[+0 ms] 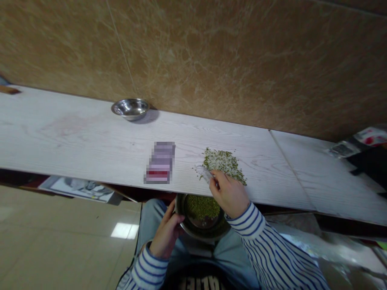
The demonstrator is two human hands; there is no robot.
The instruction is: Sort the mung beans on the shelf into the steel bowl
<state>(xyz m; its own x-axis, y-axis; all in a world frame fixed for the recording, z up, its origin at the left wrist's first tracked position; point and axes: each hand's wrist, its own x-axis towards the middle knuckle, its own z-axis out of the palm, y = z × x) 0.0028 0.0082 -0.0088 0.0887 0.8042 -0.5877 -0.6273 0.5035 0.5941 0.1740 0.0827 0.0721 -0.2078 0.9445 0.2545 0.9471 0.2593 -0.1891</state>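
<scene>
A long white wood-grain desk (75, 149) is running along a brown marbled wall (211, 60), and a glossy tiled floor (75, 233) is showing below its front edge toward the left. A seam (292, 167) is crossing the desktop toward its right end. At the back edge, left of the middle, a shiny steel bowl (130, 117) is standing upright, and a brown piece (9, 90) is lying by the back left corner. A pixelated oblong (160, 163) is resting near the front edge, its details being hidden. To its right, a patch of mixed green and white grains (222, 161) is spreading near the front edge. The right hand (231, 193) is pinching a clear piece (204, 172) at the patch's near left side and is covering some of the grains. Below the front edge, the left hand (167, 233) is gripping the left rim of a metal basin (196, 234), which is sitting over the lap and holding green grains (202, 205). Under the desk, a box (78, 188) is jutting out at left, and clear plastic (335, 249) is bunching at right. Dark items (371, 161) are crowding the right end.
</scene>
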